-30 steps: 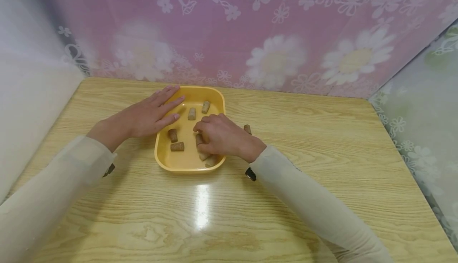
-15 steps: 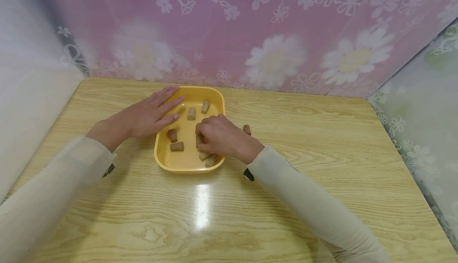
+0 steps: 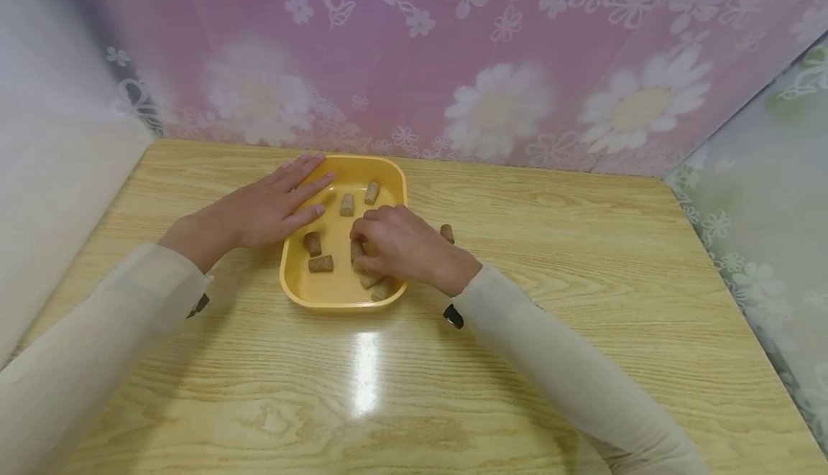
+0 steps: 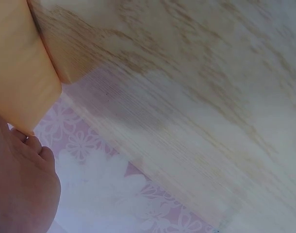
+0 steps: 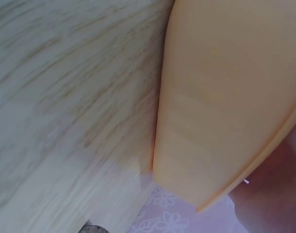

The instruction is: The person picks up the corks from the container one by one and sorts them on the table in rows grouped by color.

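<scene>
- Since half a second ago, the right hand [image 3: 402, 245] has shifted slightly to the left and away from the person, and the cork [image 3: 356, 252] at its fingertips has shifted left with it; the left hand [image 3: 274, 207] looks unchanged.
- The right hand reaches over the right side of the yellow tray [image 3: 345, 307], its fingers bent, and pinches the cork between thumb and fingers. Whether that cork also touches the tray floor, I cannot tell.
- The left hand lies across the tray's left rim toward the far corner, fingers straight and spread, gripping nothing. The two hands are apart.
- Two pale corks [image 3: 346, 205] stand or lie near each other in the far half of the tray, beyond the right hand.
- Two brown corks [image 3: 320, 264] are close together by the tray's left wall, nearer the person than the left hand.
- Two partly hidden corks [image 3: 380, 289] lie just below the right hand, by the tray's near right corner.
- One loose cork [image 3: 447, 233] is outside the tray, on the wood-grain table [image 3: 550, 245], just beyond the right wrist.
- Both wrists wear pale sleeves [image 3: 563, 360].
- Behind the table hangs a pink floral backdrop [image 3: 401, 80].
- Bright glare marks the table in front of the tray.
</scene>
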{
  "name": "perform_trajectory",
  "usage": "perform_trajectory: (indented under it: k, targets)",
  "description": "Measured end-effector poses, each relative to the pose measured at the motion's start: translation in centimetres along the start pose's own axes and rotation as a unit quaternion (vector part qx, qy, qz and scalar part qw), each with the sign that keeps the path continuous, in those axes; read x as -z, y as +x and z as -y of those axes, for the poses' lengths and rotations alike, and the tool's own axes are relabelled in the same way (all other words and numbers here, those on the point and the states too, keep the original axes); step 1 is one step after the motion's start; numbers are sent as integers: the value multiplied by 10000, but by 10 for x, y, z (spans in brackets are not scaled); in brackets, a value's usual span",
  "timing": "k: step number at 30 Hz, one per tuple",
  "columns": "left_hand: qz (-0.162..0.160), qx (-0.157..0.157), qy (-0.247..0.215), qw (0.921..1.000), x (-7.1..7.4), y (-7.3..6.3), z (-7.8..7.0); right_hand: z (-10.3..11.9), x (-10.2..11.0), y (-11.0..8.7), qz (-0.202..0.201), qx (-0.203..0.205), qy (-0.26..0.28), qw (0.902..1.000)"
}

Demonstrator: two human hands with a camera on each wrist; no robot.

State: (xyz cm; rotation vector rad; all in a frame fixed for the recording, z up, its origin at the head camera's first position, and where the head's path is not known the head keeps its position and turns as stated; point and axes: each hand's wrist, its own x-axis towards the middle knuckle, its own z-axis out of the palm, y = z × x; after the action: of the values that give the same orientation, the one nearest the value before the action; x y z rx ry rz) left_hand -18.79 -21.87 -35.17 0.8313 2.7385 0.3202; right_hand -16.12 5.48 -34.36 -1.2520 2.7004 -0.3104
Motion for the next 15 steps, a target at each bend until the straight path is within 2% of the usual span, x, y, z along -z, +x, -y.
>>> perform_trajectory:
  k: [15]
  targets:
    - [55, 9, -45, 10000, 3, 0, -1, -7, 17, -11, -248, -219, 546, 9980]
